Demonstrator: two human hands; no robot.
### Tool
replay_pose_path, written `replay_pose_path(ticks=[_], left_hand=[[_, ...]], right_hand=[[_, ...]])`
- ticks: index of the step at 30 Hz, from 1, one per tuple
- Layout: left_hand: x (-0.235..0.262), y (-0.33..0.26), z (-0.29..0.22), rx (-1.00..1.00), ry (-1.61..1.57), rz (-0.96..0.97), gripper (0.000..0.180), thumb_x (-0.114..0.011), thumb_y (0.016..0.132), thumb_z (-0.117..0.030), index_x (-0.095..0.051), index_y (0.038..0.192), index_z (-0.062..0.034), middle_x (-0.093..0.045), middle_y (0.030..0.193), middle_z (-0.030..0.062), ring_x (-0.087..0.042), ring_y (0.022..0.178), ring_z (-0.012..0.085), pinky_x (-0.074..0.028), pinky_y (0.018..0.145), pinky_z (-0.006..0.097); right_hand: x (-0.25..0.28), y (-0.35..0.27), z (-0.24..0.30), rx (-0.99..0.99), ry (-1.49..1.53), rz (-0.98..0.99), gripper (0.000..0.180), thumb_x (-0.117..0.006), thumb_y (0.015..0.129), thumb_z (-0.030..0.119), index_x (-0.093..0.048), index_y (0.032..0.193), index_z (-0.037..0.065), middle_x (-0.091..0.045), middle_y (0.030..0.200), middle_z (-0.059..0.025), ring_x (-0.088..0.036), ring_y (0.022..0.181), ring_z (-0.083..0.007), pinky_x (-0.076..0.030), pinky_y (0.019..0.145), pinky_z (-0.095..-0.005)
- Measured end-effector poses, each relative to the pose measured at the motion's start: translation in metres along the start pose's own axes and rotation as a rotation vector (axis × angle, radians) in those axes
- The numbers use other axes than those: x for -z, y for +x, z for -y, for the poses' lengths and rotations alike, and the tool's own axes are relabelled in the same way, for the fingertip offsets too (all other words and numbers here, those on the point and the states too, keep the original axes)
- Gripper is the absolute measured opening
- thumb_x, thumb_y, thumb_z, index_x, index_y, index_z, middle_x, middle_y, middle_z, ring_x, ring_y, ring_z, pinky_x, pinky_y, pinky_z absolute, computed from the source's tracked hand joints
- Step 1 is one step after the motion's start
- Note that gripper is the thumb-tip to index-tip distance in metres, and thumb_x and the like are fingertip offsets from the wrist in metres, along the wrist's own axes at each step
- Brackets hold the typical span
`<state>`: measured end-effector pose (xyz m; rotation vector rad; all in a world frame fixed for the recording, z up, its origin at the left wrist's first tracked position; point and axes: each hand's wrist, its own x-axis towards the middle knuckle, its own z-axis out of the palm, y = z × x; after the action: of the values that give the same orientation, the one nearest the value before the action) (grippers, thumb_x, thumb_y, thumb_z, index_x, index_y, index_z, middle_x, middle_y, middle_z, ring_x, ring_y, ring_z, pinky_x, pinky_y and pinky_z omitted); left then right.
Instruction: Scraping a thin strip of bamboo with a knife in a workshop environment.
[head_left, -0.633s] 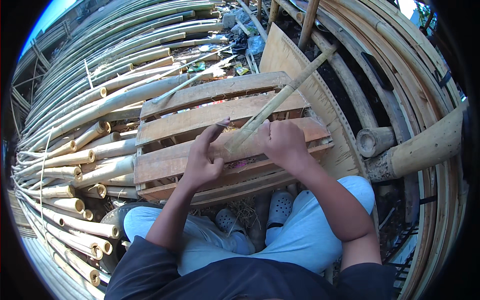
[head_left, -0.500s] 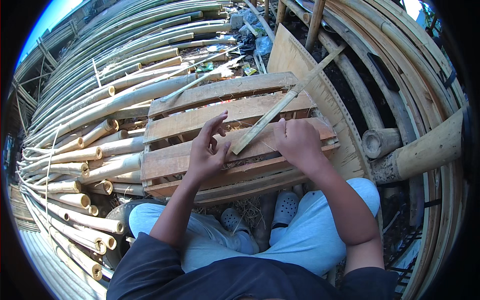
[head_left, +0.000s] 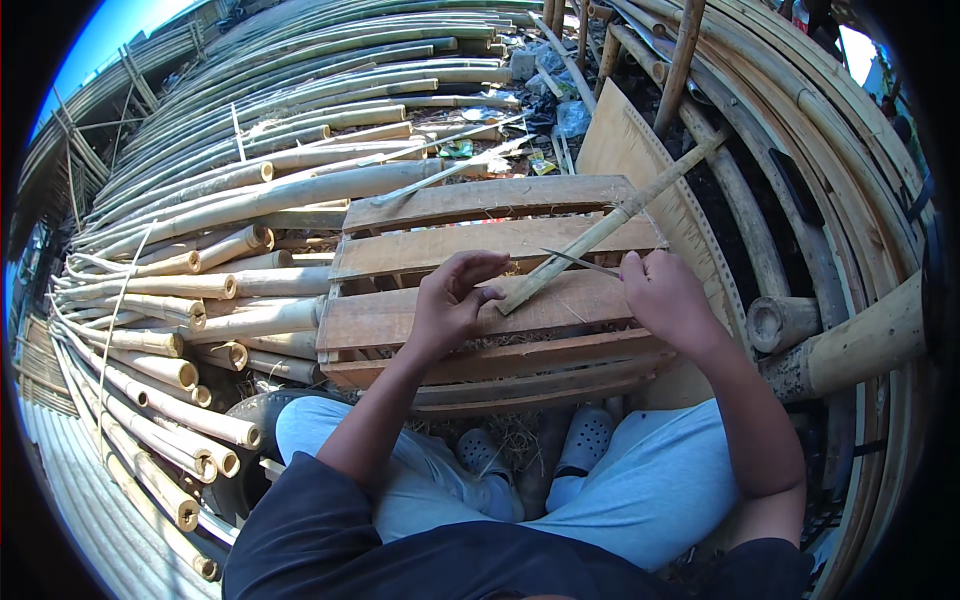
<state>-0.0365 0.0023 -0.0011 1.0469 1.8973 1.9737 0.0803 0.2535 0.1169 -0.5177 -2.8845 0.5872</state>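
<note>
A split bamboo strip (head_left: pixel 590 243) slants across a slatted wooden crate (head_left: pixel 420 318) in front of my knees. Its near end lies beside the thumb of my left hand (head_left: pixel 448 305), whose curved fingers are apart with nothing visible in them. Whether the thumb touches the strip, I cannot tell. To the right, my right hand (head_left: pixel 668 295) is closed around a thin knife (head_left: pixel 580 262). The handle is hidden in the fist, and the dark narrow blade points left, across or just above the strip.
Cut bamboo poles (head_left: pixel 270 210) are piled along the left and far side. A plywood sheet (head_left: pixel 640 140) leans behind the crate's right end. Thick bamboo poles (head_left: pixel 850 335) and long curved-looking boards stand at the right. Plastic litter (head_left: pixel 573 118) lies beyond the crate.
My right hand has turned and drawn slightly away from the strip, so the knife blade now shows. The left hand stays by the strip's near end. The whole view has shifted a little.
</note>
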Motion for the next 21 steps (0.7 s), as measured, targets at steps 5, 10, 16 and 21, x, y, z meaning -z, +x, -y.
replay_pose_path(ticks=[5, 10, 16, 21], left_hand=[[0.003, 0.0, -0.015, 0.017, -0.1, -0.043, 0.06, -0.037, 0.09, 0.022, -0.046, 0.143, -0.0044, -0.04, 0.157, 0.0165, -0.037, 0.148, 0.0301, -0.041, 0.117, 0.043], [-0.002, 0.008, -0.04, -0.251, 0.537, -0.202, 0.068, -0.038, 0.088, 0.018, -0.044, 0.149, -0.0112, -0.025, 0.165, 0.0181, -0.019, 0.154, 0.0355, -0.016, 0.125, 0.055], [0.01, 0.001, -0.035, -0.03, 0.88, 0.143, 0.049, -0.075, 0.09, -0.031, -0.064, 0.132, -0.0097, -0.061, 0.141, 0.0153, -0.032, 0.15, 0.0367, -0.015, 0.123, 0.062], [-0.011, -0.002, -0.017, -0.001, 0.93, 0.194, 0.051, -0.073, 0.091, -0.034, -0.064, 0.133, -0.0069, -0.064, 0.136, 0.0153, -0.041, 0.145, 0.0341, -0.015, 0.122, 0.064]], right_hand=[[-0.014, 0.014, -0.007, -0.118, 0.196, 0.098, 0.067, -0.038, 0.106, 0.043, -0.068, 0.076, -0.008, -0.065, 0.075, -0.0334, -0.066, 0.079, -0.0507, -0.05, 0.083, -0.056], [-0.04, 0.01, -0.016, 0.018, 0.14, 0.145, 0.063, -0.042, 0.108, 0.042, -0.06, 0.075, -0.009, -0.055, 0.061, -0.0267, -0.056, 0.061, -0.0429, -0.047, 0.069, -0.0494], [-0.038, 0.003, -0.007, 0.006, 0.165, 0.16, 0.061, -0.047, 0.106, 0.041, -0.063, 0.074, -0.007, -0.06, 0.065, -0.0274, -0.062, 0.066, -0.0425, -0.049, 0.068, -0.0498], [-0.038, 0.002, -0.012, 0.026, 0.162, 0.073, 0.051, -0.058, 0.102, 0.039, -0.063, 0.08, -0.006, -0.062, 0.066, -0.0213, -0.062, 0.061, -0.0333, -0.048, 0.063, -0.0444]])
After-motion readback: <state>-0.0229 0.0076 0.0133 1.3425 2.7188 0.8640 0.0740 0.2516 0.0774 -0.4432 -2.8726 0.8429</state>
